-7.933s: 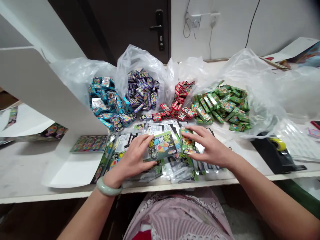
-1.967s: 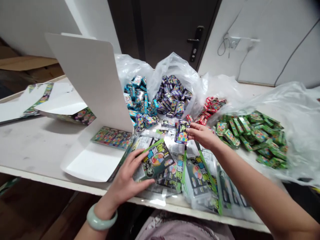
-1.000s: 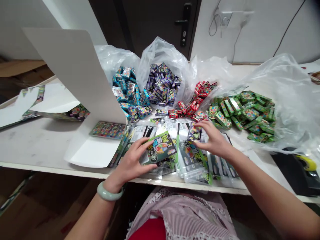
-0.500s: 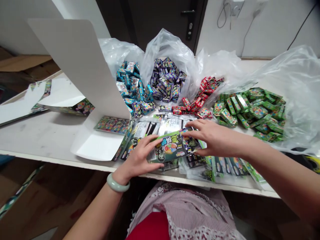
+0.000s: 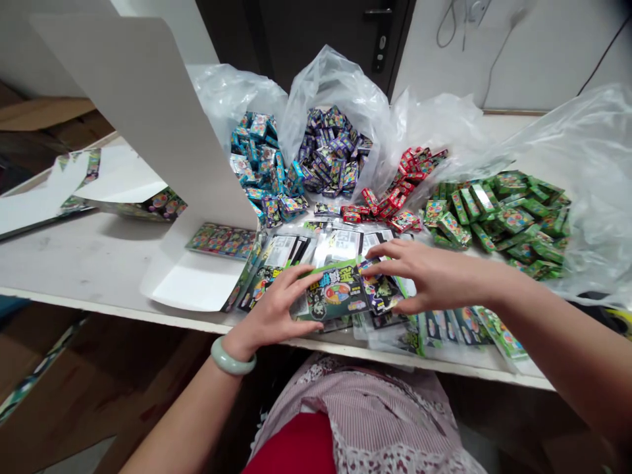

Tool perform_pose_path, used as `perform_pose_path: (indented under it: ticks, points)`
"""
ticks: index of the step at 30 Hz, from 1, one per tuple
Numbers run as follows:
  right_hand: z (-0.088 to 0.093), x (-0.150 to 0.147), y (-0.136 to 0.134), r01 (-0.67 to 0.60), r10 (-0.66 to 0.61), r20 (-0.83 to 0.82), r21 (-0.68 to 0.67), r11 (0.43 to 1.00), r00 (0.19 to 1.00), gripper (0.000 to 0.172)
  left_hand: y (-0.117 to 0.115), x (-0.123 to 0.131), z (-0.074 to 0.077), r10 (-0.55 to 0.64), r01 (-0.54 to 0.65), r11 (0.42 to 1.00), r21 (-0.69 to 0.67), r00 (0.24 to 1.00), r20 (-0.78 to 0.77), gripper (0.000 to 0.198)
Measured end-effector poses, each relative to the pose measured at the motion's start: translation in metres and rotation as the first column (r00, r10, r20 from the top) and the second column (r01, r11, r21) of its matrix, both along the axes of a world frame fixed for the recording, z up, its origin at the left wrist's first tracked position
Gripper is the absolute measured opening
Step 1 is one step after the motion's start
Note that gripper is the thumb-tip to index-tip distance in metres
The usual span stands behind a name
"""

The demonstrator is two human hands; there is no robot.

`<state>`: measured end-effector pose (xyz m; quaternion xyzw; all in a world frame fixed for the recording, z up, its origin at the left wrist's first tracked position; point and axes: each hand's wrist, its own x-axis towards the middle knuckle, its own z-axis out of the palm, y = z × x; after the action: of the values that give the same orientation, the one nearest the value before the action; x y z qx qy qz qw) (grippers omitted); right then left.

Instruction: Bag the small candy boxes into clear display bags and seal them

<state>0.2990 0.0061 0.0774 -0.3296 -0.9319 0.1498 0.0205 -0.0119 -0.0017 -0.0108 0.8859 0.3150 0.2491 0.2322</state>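
Observation:
A flat green and black printed pack (image 5: 336,293) lies level over the pile near the table's front edge. My left hand (image 5: 279,306) grips its left end, thumb along the near edge and fingers on the far edge. At its right end is a purple and black packet (image 5: 379,289). My right hand (image 5: 415,273) holds this packet between thumb and fingers. Beneath both are clear plastic sleeves with printed cards (image 5: 338,247). An open white card box (image 5: 192,283) stands left of my left hand, with a strip of small packs (image 5: 222,241) inside.
Behind the sleeves, clear plastic bags spill small blue boxes (image 5: 257,155), purple boxes (image 5: 330,151), red boxes (image 5: 397,194) and green boxes (image 5: 503,214). More printed packs (image 5: 454,326) lie at the front right. White sheets (image 5: 121,174) lie at the left.
The thumb of my right hand has shifted slightly right along the purple packet. The camera view has tilted a little; my left hand keeps its hold.

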Motion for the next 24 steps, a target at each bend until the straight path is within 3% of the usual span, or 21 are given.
perform_pose_path:
  ticks: [7, 10, 12, 17, 20, 22, 24]
  points:
    - [-0.005, -0.005, 0.002, 0.081, -0.081, -0.008, 0.066, 0.995, 0.997, 0.065, -0.001, 0.007, 0.002, 0.004, 0.002, 0.996, -0.089, 0.998, 0.063, 0.075]
    - [-0.01, -0.006, 0.002, 0.09, -0.088, -0.112, 0.017, 0.996, 0.99, 0.085, -0.002, 0.01, 0.001, 0.049, -0.045, 0.996, -0.072, 0.997, 0.062, 0.074]
    - [-0.016, -0.006, 0.0, 0.14, -0.134, -0.222, 0.009, 0.99, 0.966, 0.09, -0.002, 0.009, 0.0, 0.084, -0.082, 0.995, -0.049, 0.995, 0.058, 0.075]
    - [-0.035, -0.015, -0.015, 0.263, -0.25, -0.331, -0.005, 0.965, 0.91, 0.041, -0.005, 0.006, -0.003, 0.121, -0.121, 0.993, -0.005, 0.992, 0.039, 0.075]
    - [-0.043, -0.02, -0.016, 0.226, -0.264, -0.408, -0.141, 0.964, 0.874, 0.037, -0.006, 0.002, -0.004, 0.132, -0.132, 0.991, -0.006, 0.99, 0.05, 0.076]
    - [-0.048, -0.023, -0.002, 0.239, -0.33, -0.519, -0.236, 0.942, 0.789, 0.036, -0.006, -0.005, -0.004, 0.166, -0.165, 0.986, -0.026, 0.984, 0.067, 0.077]
    - [-0.053, -0.032, 0.025, 0.309, -0.429, -0.628, -0.298, 0.903, 0.649, 0.033, -0.007, -0.014, -0.003, 0.198, -0.194, 0.98, -0.049, 0.976, 0.094, 0.077]
